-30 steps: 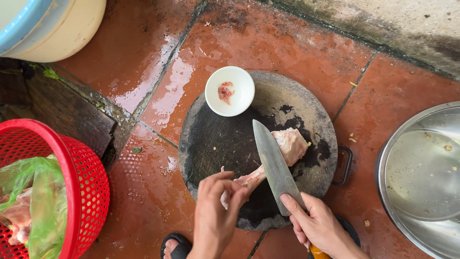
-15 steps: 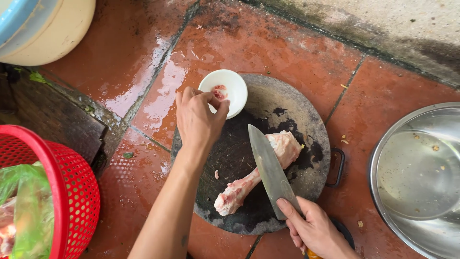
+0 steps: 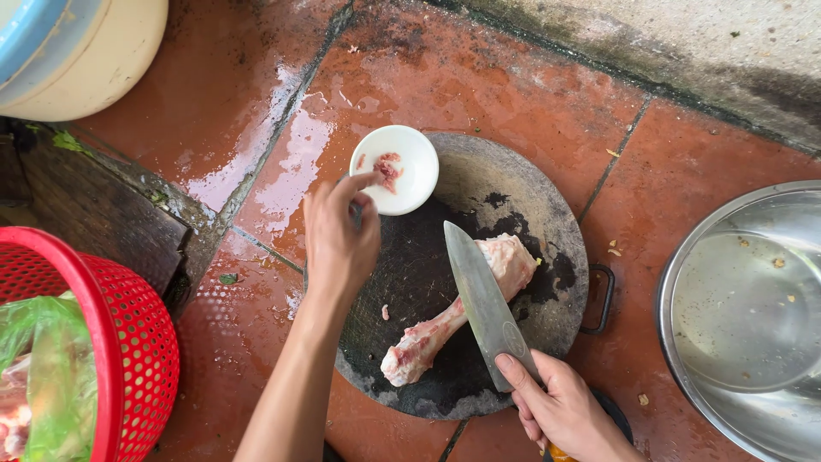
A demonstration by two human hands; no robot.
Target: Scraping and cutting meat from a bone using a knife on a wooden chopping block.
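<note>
A round dark chopping board (image 3: 522, 184) lies on the wet red tile floor. On it rests a long raw meat bone (image 3: 506, 261), partly crossed by a large knife (image 3: 479, 299). My right hand (image 3: 560, 411) grips the knife's handle, forefinger along the blade. A small white bowl (image 3: 409, 175) with a bit of pink meat sits at the board's upper left edge. My left hand (image 3: 340, 235) hovers just left of the bowl, fingertips near its rim, holding nothing that I can see.
A red plastic basket (image 3: 128, 342) with a green bag of meat stands at the left. A large steel basin (image 3: 744, 316) sits at the right. A cream bucket (image 3: 94, 51) is at top left, a concrete wall base along the top.
My left hand left the bone, reached to the white bowl, and has now drawn back slightly to its left. The knife stays over the bone.
</note>
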